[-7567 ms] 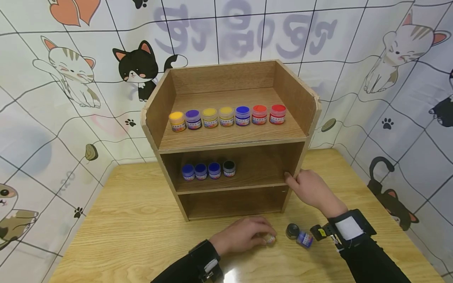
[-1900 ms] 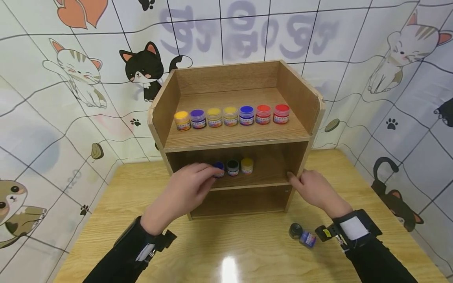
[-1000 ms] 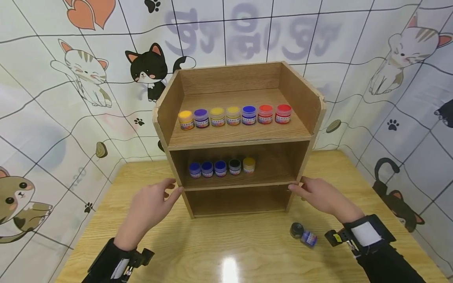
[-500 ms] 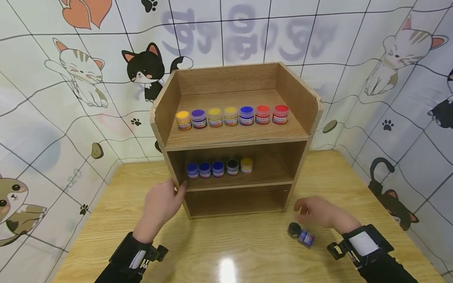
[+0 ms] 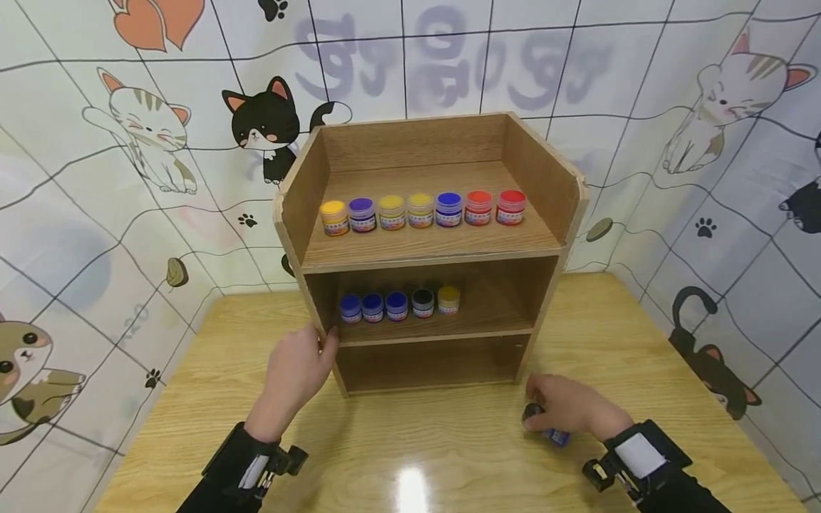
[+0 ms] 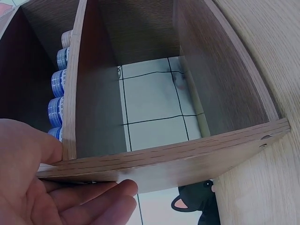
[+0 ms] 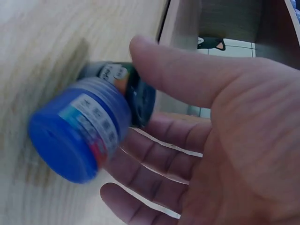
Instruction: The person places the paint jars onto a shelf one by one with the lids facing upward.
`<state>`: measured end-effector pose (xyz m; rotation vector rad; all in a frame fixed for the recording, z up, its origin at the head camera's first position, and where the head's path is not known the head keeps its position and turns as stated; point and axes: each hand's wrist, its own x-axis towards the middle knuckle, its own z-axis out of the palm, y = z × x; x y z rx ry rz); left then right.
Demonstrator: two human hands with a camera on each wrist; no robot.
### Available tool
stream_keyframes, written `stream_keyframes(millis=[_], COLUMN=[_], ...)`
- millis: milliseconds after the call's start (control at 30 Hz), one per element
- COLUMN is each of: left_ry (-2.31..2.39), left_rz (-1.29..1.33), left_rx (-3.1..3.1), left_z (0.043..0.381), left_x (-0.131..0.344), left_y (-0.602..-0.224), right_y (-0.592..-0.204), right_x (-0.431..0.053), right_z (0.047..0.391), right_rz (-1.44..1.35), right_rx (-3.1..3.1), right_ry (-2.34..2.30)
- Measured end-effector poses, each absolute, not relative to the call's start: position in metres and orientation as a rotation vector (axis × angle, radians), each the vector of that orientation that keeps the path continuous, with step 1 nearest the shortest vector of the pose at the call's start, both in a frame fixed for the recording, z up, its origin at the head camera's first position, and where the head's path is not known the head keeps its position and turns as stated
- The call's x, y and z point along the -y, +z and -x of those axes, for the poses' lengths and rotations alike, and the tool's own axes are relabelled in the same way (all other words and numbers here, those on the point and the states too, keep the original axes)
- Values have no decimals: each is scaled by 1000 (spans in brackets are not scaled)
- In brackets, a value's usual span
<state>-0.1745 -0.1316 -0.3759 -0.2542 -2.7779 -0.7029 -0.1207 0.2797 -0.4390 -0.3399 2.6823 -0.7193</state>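
My left hand point(image 5: 293, 376) grips the left side panel of a small wooden shelf point(image 5: 423, 260). In the left wrist view its thumb is inside, by the middle board, and its fingers point(image 6: 101, 204) lie along the outside. On the table to the right of the shelf's foot, my right hand point(image 5: 569, 405) has thumb and fingers around a black-lidded paint jar point(image 7: 140, 101), partly hidden in the head view. Against that jar lies a blue-lidded paint jar point(image 7: 65, 133), tipped on its side, with the fingers just behind it.
Along the top board stands a row of yellow, purple, blue and red paint jars point(image 5: 420, 210). The middle board holds blue jars point(image 5: 373, 307), a black jar point(image 5: 422, 303) and a yellow jar point(image 5: 448, 299) toward the left. A patterned wall cloth point(image 5: 192, 235) surrounds the table point(image 5: 244, 320).
A yellow jar has joined the middle row. My left hand has moved from the jars to the shelf's left side; my right hand has left the right side and come down to the loose jars.
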Motion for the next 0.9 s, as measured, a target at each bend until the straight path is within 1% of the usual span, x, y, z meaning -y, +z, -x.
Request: stream_keyframes(millis=[333,533,767,900], left_ry=[-687,-737,-748,-745], left_rz=[231,246,228,223], left_rx=[2766,2725,2720,2711], left_z=[174,176,176,176], left_x=[132,129,127,128], left_y=[-379,-381,-385,-385], right_y=[-447,-444,-442,-444], right_x=[-272,-271,-270,-271], right_z=[121,124,127,131], right_rz=[452,601,633,705], right_rx=[-2743,-2768,-2792,-2784], right_ry=[-670,-678,-673,-714])
